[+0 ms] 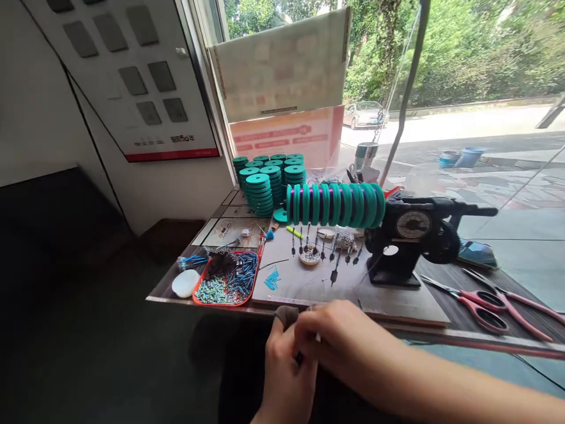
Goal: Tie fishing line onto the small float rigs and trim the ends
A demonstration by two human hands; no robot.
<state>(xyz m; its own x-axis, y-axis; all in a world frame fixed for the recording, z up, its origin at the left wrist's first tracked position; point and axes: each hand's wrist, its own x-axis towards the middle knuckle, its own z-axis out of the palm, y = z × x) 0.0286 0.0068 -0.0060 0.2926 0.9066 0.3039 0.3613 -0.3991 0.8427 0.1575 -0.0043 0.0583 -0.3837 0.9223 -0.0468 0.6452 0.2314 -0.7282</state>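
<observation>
My left hand (285,356) and my right hand (333,330) meet just in front of the table's near edge. Both have their fingers curled and pressed together, and whatever they may pinch is hidden. A dark cover (288,315) wraps one fingertip of the left hand. Beyond them, a row of green spools (335,205) sits on the shaft of a black hand-cranked winder (397,253). Several small dark weighted pieces (334,275) hang on thin lines below the spools. A small round dish of beads (309,255) stands behind these pieces.
A red tray (229,304) holds blue and pale small tubes. Left of it lies a white round lid (185,283). Stacked green spools (259,194) stand at the back. Red-handled scissors (483,312), pliers (525,318) and a phone (477,253) lie at right. Light-blue pieces (272,279) lie on the board (291,294).
</observation>
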